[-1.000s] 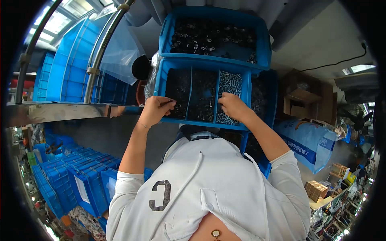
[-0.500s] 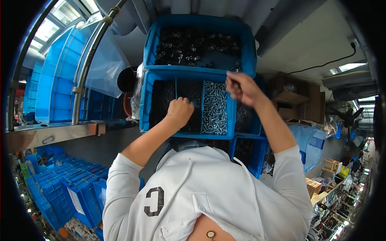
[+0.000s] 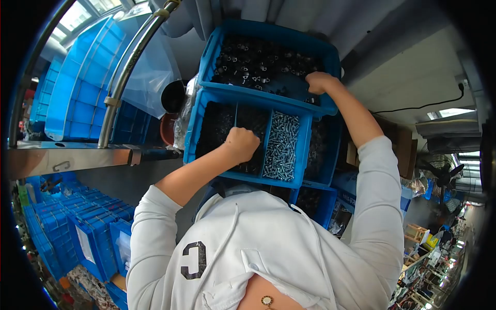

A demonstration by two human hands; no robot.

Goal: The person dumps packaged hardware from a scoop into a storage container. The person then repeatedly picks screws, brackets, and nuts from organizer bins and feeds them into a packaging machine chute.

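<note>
My left hand point(image 3: 242, 144) is closed above the middle compartment of the lower blue bin point(image 3: 191, 134), which holds small dark parts point(image 3: 254, 124). Its fingertips point down, and whatever they hold is hidden. Silvery screws point(image 3: 281, 147) fill the compartment to its right, while more dark parts point(image 3: 214, 132) lie in the left one. Over the front right corner of the upper blue bin point(image 3: 330, 57), my right hand point(image 3: 320, 82) has its fingers curled together. What it grips cannot be made out. Black clips with shiny metal loops point(image 3: 258, 59) are spread in that upper bin.
Further blue bins with dark contents point(image 3: 320, 150) stand right of and below the screws. At the left runs a metal rail point(image 3: 77, 155) with an upright pole point(image 3: 121, 82). Stacked blue crates point(image 3: 88, 227) sit at the lower left. A black cable point(image 3: 423, 107) hangs at the right.
My right hand has moved up and away from beside the screws to the upper bin's front right corner. My left hand remains over the middle compartment. The whole view has shifted and tilted slightly.
</note>
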